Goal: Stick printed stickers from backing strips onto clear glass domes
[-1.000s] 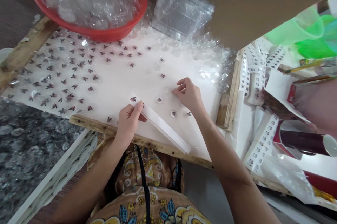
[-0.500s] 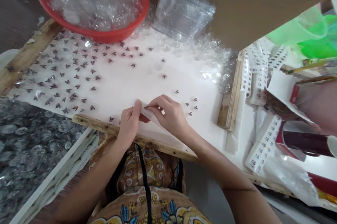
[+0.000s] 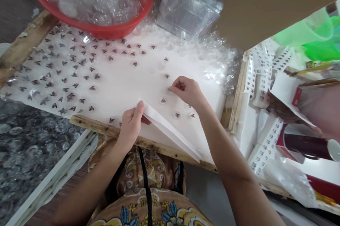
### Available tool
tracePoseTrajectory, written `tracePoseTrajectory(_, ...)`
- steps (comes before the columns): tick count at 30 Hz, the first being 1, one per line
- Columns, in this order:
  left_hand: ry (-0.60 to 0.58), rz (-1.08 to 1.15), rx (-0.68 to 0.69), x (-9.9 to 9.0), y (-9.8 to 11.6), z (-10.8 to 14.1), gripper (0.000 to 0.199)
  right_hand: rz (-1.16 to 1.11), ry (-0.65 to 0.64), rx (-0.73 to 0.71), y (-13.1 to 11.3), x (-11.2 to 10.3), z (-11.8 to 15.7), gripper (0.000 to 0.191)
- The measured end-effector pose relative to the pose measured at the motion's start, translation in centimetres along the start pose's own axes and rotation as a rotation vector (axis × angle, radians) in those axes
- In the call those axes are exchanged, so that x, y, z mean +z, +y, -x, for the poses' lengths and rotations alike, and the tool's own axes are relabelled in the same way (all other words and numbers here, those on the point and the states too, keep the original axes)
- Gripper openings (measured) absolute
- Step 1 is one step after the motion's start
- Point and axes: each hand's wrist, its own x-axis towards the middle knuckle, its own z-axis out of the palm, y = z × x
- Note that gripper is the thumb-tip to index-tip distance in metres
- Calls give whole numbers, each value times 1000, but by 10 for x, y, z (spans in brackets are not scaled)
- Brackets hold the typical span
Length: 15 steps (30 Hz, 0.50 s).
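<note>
My left hand (image 3: 131, 123) is pinching a white strip (image 3: 170, 131), my right hand (image 3: 187, 91) touching one bug print (image 3: 169, 89), grip unclear; many printed discs (image 3: 92, 88) are lying leftward, plain discs (image 3: 216, 73) remaining upper right.

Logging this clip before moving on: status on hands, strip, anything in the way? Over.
Left hand pinching strip by its far end. Right hand: fingertips at a sticker, grip unclear. Red basin stands apart from both hands.

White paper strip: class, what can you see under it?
Beneath the white paper strip: fingers of the left hand, the white work surface and, at its near end, the wooden rail. Whatever it covers completely cannot be seen.
</note>
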Motion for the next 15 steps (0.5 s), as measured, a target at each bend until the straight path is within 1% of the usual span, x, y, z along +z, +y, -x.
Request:
tracePoseTrajectory(6,4,3,-13,0,-4,-1,57,95,14,25,-2,5,-1,10)
tracePoseTrajectory(12,17,12,-14,0,-4,-1,56,275,86,-63,3,19,3,5)
tracePoseTrajectory(14,7,18,-15,0,-4,-1,56,280,92,-62,5,20,8,3)
tracePoseTrajectory(15,-2,19,-14,0,-3,-1,57,267,82,-52,4,19,12,6)
